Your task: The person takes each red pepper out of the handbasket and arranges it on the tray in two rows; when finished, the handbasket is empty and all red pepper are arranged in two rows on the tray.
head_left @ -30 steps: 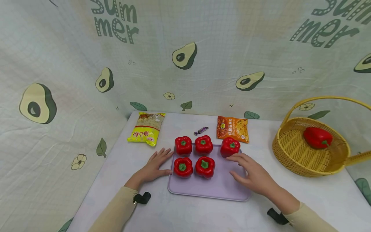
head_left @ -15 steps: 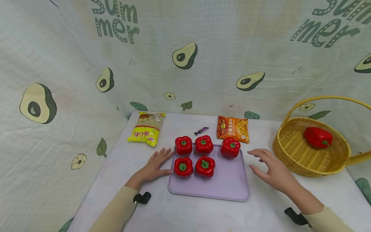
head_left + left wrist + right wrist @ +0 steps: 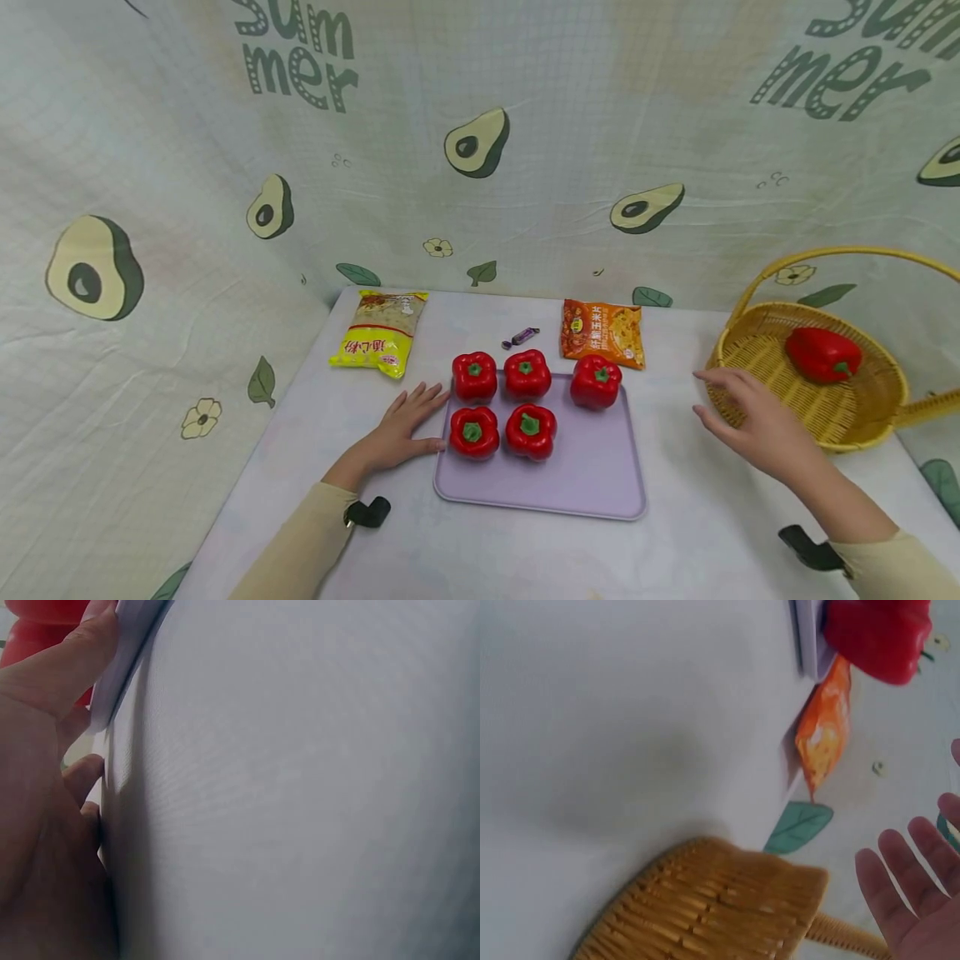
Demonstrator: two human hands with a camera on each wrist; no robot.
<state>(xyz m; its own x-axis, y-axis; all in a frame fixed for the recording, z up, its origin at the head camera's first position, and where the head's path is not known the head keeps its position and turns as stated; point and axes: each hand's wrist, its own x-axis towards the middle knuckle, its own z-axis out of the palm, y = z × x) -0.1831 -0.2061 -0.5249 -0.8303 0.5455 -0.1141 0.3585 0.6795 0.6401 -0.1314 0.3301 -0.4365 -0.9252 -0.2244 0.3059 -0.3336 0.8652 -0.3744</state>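
Note:
My left hand [image 3: 397, 433] lies flat with spread fingers at the left edge of a lilac tray [image 3: 592, 475], its fingertips touching the rim. On the tray stand several red bell peppers [image 3: 474, 433], two rows at the left and a single pepper [image 3: 596, 382] at the back right. Holding nothing, my right hand [image 3: 768, 425] hovers in front of the left side of a wicker basket [image 3: 780, 437], fingers apart. Inside that basket lies another red pepper [image 3: 822, 355] on its side. In the right wrist view the fingers [image 3: 911, 877] are extended above the basket.
Behind the tray lie a yellow bag of pasta [image 3: 380, 333], a purple wrapped candy [image 3: 521, 337] and an orange snack packet [image 3: 602, 333]. The basket's tall handle [image 3: 847, 252] arches over it. A printed cloth [image 3: 555, 208] hangs behind the table.
My right hand has moved away from the back-right pepper, rightward past the tray, to the basket. That pepper stays on the tray. The left hand has not moved.

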